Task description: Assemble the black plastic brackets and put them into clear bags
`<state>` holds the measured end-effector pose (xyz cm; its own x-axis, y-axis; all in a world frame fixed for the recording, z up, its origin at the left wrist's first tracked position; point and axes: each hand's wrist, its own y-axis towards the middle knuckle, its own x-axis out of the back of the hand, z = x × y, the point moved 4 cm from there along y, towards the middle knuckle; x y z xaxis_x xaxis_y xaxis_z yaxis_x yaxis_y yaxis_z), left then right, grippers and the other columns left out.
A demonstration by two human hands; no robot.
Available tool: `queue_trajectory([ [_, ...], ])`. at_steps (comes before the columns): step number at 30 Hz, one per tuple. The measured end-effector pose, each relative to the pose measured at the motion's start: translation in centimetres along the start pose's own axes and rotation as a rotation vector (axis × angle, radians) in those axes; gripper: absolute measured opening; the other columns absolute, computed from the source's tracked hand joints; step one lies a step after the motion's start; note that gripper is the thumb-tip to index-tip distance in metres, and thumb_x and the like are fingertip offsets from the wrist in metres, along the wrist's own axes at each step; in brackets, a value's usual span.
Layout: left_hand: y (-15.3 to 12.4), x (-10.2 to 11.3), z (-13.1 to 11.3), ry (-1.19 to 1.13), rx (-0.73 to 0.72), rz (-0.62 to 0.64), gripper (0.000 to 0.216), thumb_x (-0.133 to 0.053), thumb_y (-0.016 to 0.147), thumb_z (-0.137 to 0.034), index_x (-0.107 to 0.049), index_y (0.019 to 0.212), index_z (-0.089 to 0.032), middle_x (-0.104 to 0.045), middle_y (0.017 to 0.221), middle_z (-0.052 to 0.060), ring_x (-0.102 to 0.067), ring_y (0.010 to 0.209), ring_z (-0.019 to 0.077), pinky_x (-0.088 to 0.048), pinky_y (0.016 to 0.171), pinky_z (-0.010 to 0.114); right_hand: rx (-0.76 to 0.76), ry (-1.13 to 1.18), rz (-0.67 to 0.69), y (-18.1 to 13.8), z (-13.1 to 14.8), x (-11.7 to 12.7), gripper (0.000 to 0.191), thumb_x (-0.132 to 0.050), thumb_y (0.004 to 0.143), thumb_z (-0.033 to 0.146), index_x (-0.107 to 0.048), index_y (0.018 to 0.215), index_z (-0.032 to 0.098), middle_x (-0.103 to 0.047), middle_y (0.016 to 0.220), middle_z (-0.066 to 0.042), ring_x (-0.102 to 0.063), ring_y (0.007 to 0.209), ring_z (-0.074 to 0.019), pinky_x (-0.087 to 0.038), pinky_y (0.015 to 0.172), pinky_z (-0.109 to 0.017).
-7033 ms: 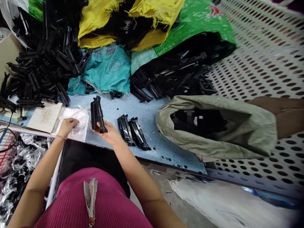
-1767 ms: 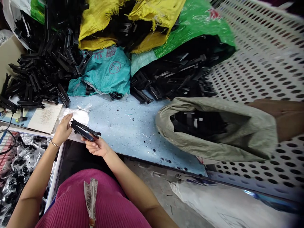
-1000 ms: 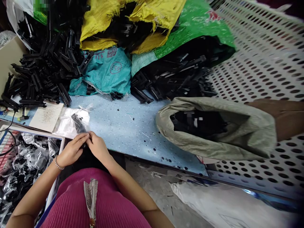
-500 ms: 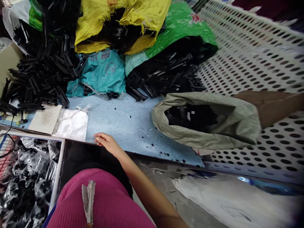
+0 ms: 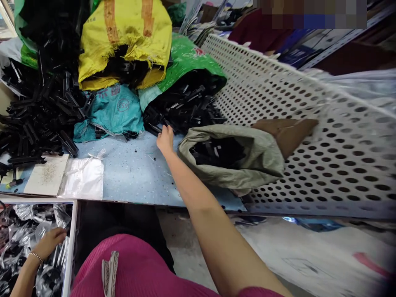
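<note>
Just toward nine o'clock from the centre of the head view, the right hand (image 5: 165, 139) is hovering over the near edge of the black parts (image 5: 188, 105), which are spilling out of the green sack (image 5: 188, 55) at twelve o'clock. Its fingers are pointing away from the body, bending downward and standing close together; their tips are partly hiding what lies beneath, so I cannot tell whether they are gripping a part or only touching one. Down at eight o'clock, the left hand (image 5: 48, 242) is hanging over the bagged parts (image 5: 26, 212) in a white-rimmed tray (image 5: 73, 229), its fingers curving loosely; its underside is facing away, so I cannot tell whether it is holding anything. Between eight and nine o'clock, flat clear bags (image 5: 83, 177) are lying on the blue tabletop (image 5: 130, 173), next to a pale board (image 5: 37, 185). A larger heap of similar parts (image 5: 40, 111) is sprawling at nine o'clock, a teal sack (image 5: 114, 111) is slumping at ten, a yellow sack (image 5: 130, 24) is standing at eleven, and a grey-green sack (image 5: 266, 161) is gaping at three. By my judgement, the step in hand is picking out one loose part. The next move is probably calling for the right fingers closing firmly around a single part and lifting it free without dragging its tangled neighbours along.
</note>
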<state>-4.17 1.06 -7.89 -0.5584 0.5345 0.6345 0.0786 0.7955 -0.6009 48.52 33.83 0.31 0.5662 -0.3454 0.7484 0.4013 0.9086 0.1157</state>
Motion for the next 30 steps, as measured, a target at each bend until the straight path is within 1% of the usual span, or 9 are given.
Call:
queue_trajectory([
  [5, 4.3, 0.3, -15.2, -0.388, -0.367, 0.160, 0.046, -0.057, 0.090, -0.052, -0.067, 0.121, -0.019, -0.073, 0.097, 0.007, -0.069, 0.080, 0.0197, -0.055, 0.082, 0.034, -0.131, 0.042, 0.044, 0.6, -0.8, -0.4, 0.029, -0.052, 0.091, 0.023, -0.067, 0.110, 0.007, -0.063, 0.118, -0.023, -0.051, 0.121, -0.0343, -0.039, 0.102, -0.046],
  [9, 8.2, -0.7, -24.8, -0.660, -0.513, 0.123, 0.050, -0.067, 0.085, -0.049, -0.065, 0.124, -0.019, -0.070, 0.116, 0.013, -0.067, 0.105, 0.0252, -0.050, 0.100, 0.042, -0.090, 0.197, 0.097, -7.3, -1.1, -1.6, 0.039, -0.042, 0.096, 0.045, -0.068, 0.096, 0.016, -0.066, 0.086, -0.009, -0.061, 0.091, -0.0261, -0.050, 0.082, -0.038],
  [13, 11.9, -1.8, -30.5, -1.143, -0.518, 0.105, 0.078, -0.077, 0.077, -0.052, -0.047, 0.143, -0.023, -0.055, 0.144, 0.015, -0.052, 0.135, 0.0308, -0.039, 0.113, 0.048, -0.013, 0.548, 0.175, -18.1, 0.4, -2.5, 0.040, -0.051, 0.091, 0.057, -0.067, 0.099, 0.021, -0.065, 0.094, -0.007, -0.061, 0.087, -0.0224, -0.051, 0.076, -0.035],
  [16, 12.0, -1.8, -32.7, -1.403, -0.523, 0.281, 0.077, -0.078, 0.075, -0.053, -0.049, 0.138, -0.018, -0.065, 0.125, 0.014, -0.066, 0.114, 0.0276, -0.046, 0.105, 0.045, -0.084, 0.935, 0.546, -23.6, 2.0, -3.3, 0.044, -0.047, 0.093, 0.063, -0.066, 0.091, 0.024, -0.065, 0.082, -0.005, -0.059, 0.072, -0.0213, -0.049, 0.062, -0.034],
  [18, 10.9, -0.9, -32.7, -1.417, -0.504, 0.261, 0.069, -0.080, 0.074, -0.043, -0.054, 0.132, -0.017, -0.068, 0.101, 0.005, -0.070, 0.086, 0.0187, -0.053, 0.090, 0.036, -0.090, 0.954, 0.663, -24.5, 2.6, -2.8, 0.045, -0.048, 0.094, 0.064, -0.066, 0.084, 0.024, -0.066, 0.079, -0.005, -0.060, 0.072, -0.0222, -0.050, 0.064, -0.036],
  [21, 8.8, 0.4, -31.8, -1.307, -0.461, 0.176, 0.057, -0.079, 0.076, -0.034, -0.058, 0.126, -0.017, -0.060, 0.081, -0.003, -0.063, 0.061, 0.0099, -0.052, 0.066, 0.026, 0.096, 0.747, 0.423, -21.9, 3.1, -0.3, 0.043, -0.045, 0.097, 0.060, -0.065, 0.089, 0.023, -0.065, 0.086, -0.006, -0.060, 0.082, -0.0222, -0.050, 0.075, -0.037],
  [25, 7.2, 0.2, -31.6, -1.236, -0.349, 0.339, 0.038, -0.076, 0.077, -0.042, -0.062, 0.097, -0.013, -0.059, 0.073, -0.002, -0.059, 0.051, 0.0105, -0.049, 0.052, 0.025, 0.613, 0.320, 0.040, -17.7, 6.5, 2.1, 0.046, -0.038, 0.099, 0.060, -0.062, 0.093, 0.021, -0.064, 0.090, -0.010, -0.058, 0.086, -0.0240, -0.046, 0.080, -0.038],
  [27, 7.3, 0.2, -31.7, -1.240, -0.295, 0.333, 0.038, -0.075, 0.076, -0.046, -0.059, 0.085, -0.013, -0.058, 0.069, -0.001, -0.058, 0.049, 0.0111, -0.048, 0.050, 0.026, 0.719, 0.215, 0.029, -16.6, 8.1, 1.7, 0.048, -0.033, 0.102, 0.058, -0.060, 0.085, 0.021, -0.062, 0.080, -0.008, -0.057, 0.079, -0.0232, -0.044, 0.074, -0.036],
  [30, 8.2, 1.0, -31.6, -1.315, -0.285, 0.159, 0.043, -0.077, 0.074, -0.046, -0.061, 0.098, -0.014, -0.060, 0.076, -0.001, -0.058, 0.052, 0.0103, -0.050, 0.052, 0.026, 0.687, 0.189, 0.134, -17.1, 9.0, 0.9, 0.049, -0.023, 0.107, 0.046, -0.058, 0.082, 0.022, -0.060, 0.073, -0.004, -0.056, 0.070, -0.0193, -0.041, 0.066, -0.032],
])
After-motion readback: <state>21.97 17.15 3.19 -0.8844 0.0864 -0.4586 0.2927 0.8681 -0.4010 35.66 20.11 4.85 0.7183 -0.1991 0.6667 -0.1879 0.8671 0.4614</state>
